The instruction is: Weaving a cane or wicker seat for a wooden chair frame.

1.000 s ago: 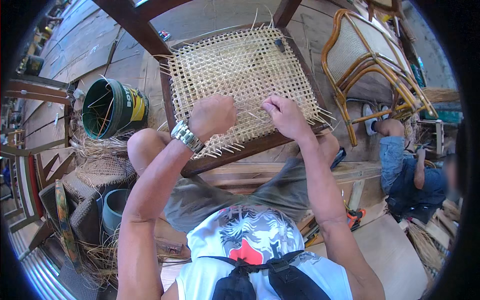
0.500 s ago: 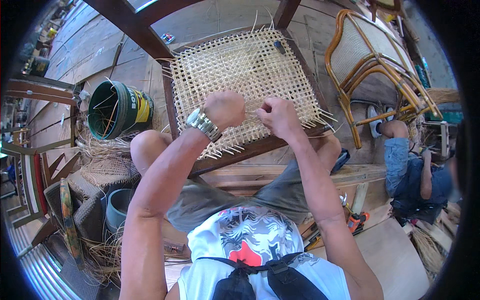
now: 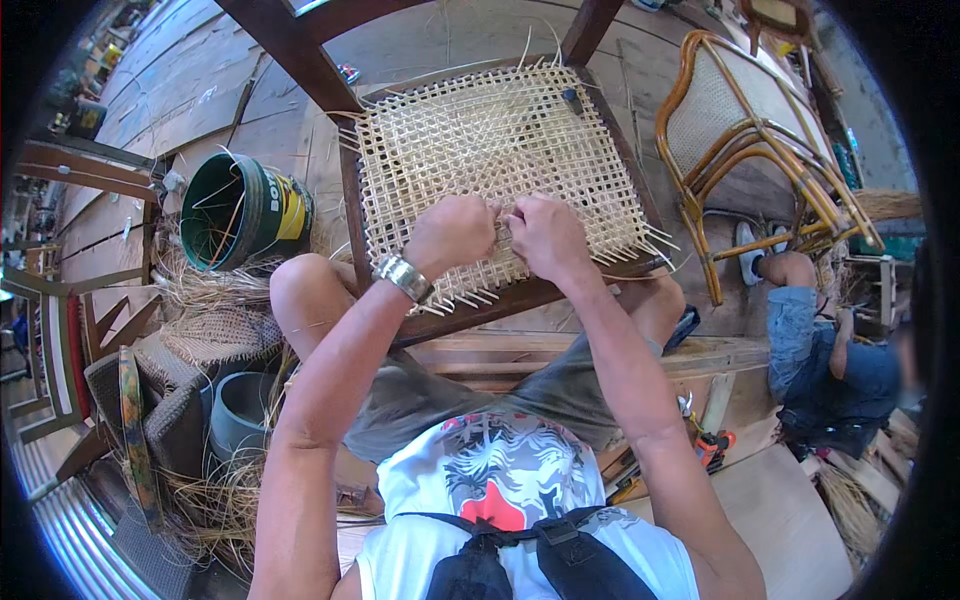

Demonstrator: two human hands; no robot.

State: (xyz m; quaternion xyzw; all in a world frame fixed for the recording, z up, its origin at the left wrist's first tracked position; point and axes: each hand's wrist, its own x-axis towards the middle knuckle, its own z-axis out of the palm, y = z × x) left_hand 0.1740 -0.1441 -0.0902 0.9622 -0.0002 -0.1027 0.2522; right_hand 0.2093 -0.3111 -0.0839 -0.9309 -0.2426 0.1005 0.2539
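A dark wooden chair frame lies in front of me with a half-woven pale cane seat stretched over it. Loose cane ends stick out along its near and right edges. My left hand, with a metal watch on the wrist, rests closed on the near part of the weave. My right hand is right beside it, fingers pinched on a cane strand between the two hands. The hands almost touch.
A green bucket with cane strips stands at the left. Loose cane and a woven piece lie below it. A rattan chair stands at the right. Another person sits on the floor at the right.
Both hands have drawn closer together near the middle of the seat's near edge; the left hand has shifted right and the right hand slightly left.
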